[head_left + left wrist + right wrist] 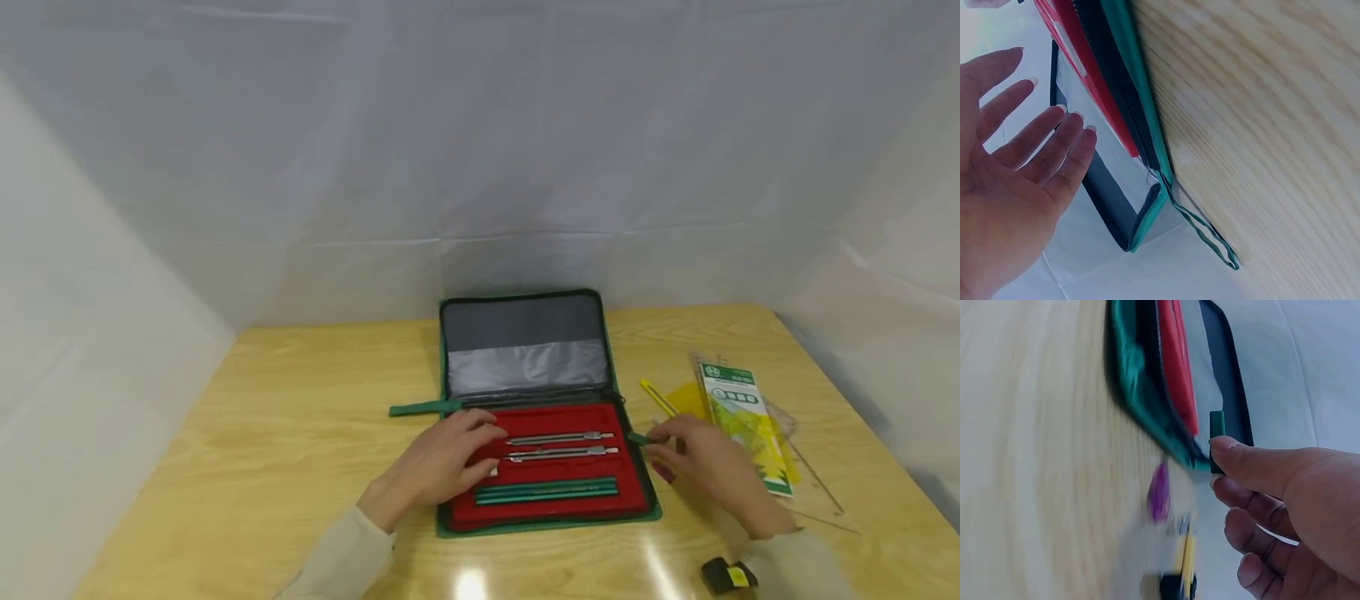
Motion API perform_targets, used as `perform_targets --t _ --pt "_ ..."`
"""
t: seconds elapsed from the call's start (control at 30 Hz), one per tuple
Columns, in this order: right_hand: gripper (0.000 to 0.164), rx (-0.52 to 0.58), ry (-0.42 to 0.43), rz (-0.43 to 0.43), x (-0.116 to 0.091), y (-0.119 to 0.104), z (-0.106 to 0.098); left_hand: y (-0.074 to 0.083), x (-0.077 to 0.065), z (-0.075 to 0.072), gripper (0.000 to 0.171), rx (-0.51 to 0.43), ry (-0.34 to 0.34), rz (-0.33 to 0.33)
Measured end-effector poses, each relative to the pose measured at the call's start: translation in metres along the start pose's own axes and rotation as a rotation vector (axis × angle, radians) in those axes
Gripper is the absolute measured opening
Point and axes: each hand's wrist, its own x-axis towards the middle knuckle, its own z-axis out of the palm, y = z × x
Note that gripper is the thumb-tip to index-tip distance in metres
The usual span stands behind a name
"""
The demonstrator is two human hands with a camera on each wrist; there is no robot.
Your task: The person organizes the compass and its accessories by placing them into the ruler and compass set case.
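A green zip case (pixel 551 531) lies unfolded on the table, its dark lid leaning back. Two metal compass-like tools (pixel 558 438) and several green pencils (pixel 546 491) sit in its red tray (pixel 558 419). My left hand (pixel 450 454) hovers over the tray's left side with fingers relaxed, a small white piece (pixel 492 472) near the thumb. In the left wrist view its palm shows nothing held. Beside the case's right edge, my right hand (pixel 708 462) pinches a small dark green stick (pixel 1217 420) between thumb and forefinger; I cannot tell its exact kind.
Right of the case lie a green-and-yellow packet (pixel 738 408), a clear set square (pixel 817 496) and a yellow knife-like tool (pixel 658 397). A small black-and-yellow object (pixel 727 575) sits near the front edge. A green strap (pixel 420 408) sticks out left. A purple tapered piece (pixel 1159 494) lies by the case.
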Motion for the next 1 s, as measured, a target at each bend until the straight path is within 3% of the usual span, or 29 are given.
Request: perform_targets --t 0.33,0.57,0.8,1.0 --pt "0.011 -0.050 0.012 -0.147 0.016 -0.037 0.016 -0.001 -0.011 -0.005 0.035 -0.020 0.000 -0.055" --pt "0.010 -0.041 -0.045 -0.221 0.023 -0.061 0.027 -0.003 -0.019 -0.006 0.032 -0.004 0.017 -0.047" --pt "0.007 0.003 -0.151 -0.238 0.028 -0.081 0.036 -0.004 -0.028 -0.010 0.034 0.003 0.022 -0.072" --pt "0.009 -0.019 -0.177 -0.249 0.031 -0.095 0.042 -0.004 -0.035 -0.012 0.033 0.027 0.022 -0.100"
